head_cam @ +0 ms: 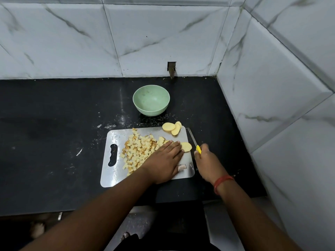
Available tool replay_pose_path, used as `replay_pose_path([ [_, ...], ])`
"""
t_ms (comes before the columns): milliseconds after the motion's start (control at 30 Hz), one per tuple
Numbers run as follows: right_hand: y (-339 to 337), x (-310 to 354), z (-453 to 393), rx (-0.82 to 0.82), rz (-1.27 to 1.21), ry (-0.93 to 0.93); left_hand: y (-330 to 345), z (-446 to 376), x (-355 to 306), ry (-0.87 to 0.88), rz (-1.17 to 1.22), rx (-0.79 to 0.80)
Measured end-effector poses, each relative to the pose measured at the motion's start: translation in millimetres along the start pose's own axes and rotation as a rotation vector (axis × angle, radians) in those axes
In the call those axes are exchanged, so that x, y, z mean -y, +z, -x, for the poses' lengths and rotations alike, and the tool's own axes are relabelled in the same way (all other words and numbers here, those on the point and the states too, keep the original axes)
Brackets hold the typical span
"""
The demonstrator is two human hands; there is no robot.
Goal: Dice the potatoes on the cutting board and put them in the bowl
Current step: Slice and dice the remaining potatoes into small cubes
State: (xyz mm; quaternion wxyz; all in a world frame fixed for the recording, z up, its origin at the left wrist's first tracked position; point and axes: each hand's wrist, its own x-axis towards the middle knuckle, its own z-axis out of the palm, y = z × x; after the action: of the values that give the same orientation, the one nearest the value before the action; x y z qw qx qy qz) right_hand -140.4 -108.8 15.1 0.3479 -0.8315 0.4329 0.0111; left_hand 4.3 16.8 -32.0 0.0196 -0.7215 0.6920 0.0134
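A steel cutting board [112, 176] lies on the black counter. A heap of diced potato [137, 151] covers its left half. My left hand [164, 162] lies flat on the board, fingers straight, fingertips touching a potato slice [187, 146] near the right edge. Three more potato slices [172, 128] overlap at the board's far right corner. My right hand [206, 161] grips a knife [192, 138] by its yellow handle, its blade pointing away just off the board's right edge. A green bowl [151, 102] stands beyond the board and looks nearly empty.
Marble-tiled walls close the counter at the back and on the right [272, 105]. The black counter [45, 133] stretches to the left, with scattered white specks. A small pale scrap [182, 167] lies by my left thumb. The counter's front edge runs below my forearms.
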Motion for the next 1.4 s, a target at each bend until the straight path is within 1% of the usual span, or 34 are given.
replay_pose_path([
  [133, 3, 0, 14, 0.067, 0.173, 0.02, -5, -2, 2, 0.013, -0.011, 0.029],
  [267, 14, 3, 7, 0.155, 0.267, 0.087, -8, -4, 0, 0.013, 0.009, 0.056],
  [367, 16, 9, 6, 0.211, 0.271, 0.145, -9, -8, 4, 0.033, -0.004, 0.039],
  [533, 14, -5, 46, 0.257, 0.217, 0.129, -6, -9, 6, 0.03, 0.018, 0.029],
  [600, 13, -14, 63, 0.256, 0.194, 0.115, -8, -9, 5, 0.026, 0.014, 0.016],
  [667, 10, -18, 70, 0.213, 0.164, 0.092, -8, -9, 4, 0.019, 0.012, 0.012],
  [733, 6, -12, 68, 0.156, 0.138, 0.058, -7, -7, 3, 0.003, 0.025, 0.025],
  [800, 5, -3, 57, 0.136, 0.142, 0.038, -5, -4, 4, -0.009, 0.039, 0.022],
  [967, 11, 20, 22, 0.183, 0.215, 0.086, -2, -1, 5, 0.005, 0.061, 0.016],
  [1133, 18, 26, 13, 0.246, 0.301, 0.161, -4, -1, 10, 0.022, 0.081, 0.033],
  [1300, 20, 31, 13, 0.268, 0.283, 0.179, 0, -2, 7, 0.031, 0.06, -0.025],
  [1400, 20, 25, 22, 0.266, 0.286, 0.175, 1, -2, 6, 0.028, 0.046, -0.028],
])
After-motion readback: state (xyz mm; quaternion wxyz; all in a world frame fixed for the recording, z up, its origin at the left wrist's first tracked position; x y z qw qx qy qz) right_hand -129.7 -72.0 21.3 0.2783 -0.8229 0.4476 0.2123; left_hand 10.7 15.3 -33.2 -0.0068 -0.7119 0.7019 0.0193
